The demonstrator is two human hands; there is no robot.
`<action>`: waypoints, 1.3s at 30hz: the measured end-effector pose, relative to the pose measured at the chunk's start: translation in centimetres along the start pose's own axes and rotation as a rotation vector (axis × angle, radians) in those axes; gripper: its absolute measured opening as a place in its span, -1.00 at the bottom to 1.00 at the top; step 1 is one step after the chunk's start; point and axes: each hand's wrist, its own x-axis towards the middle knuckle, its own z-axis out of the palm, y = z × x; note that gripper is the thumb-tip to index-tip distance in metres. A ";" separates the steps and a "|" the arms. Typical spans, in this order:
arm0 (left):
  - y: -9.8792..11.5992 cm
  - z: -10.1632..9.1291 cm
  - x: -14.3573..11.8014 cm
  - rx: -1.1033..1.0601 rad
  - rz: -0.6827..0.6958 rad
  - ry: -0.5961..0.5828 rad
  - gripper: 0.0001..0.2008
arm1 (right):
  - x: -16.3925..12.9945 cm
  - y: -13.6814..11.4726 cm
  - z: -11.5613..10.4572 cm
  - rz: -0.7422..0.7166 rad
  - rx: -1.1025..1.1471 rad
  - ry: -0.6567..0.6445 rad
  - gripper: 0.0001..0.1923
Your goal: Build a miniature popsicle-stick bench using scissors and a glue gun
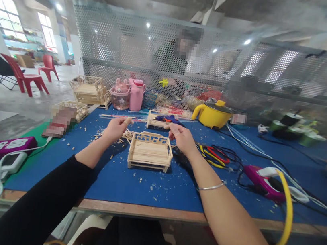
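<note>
On the blue felt tabletop (pixel 142 184), the left hand (pixel 116 129) has its fingers pinched on what looks like a thin wooden stick. The small pale popsicle-stick bench model (pixel 149 152) sits between the hands, with bare felt before it to the front edge. The right hand (pixel 181 136) has its fingers curled, the grip unclear, near red and yellow cables (pixel 214 154).

Both hands are raised over a small bench model built of pale wooden sticks (pixel 150 152) on the blue-covered table (pixel 148 185). The left hand (pixel 116 128) pinches a thin stick, and the right hand (pixel 181 136) is curled just behind the model. A yellow lidded pot (pixel 213 114) stands farther back.
</note>
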 end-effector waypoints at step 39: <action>-0.8 -0.1 -0.9 0.402 0.102 -0.046 -0.83 | 7.8 -12.6 8.8 -0.305 -0.662 -0.561 -0.40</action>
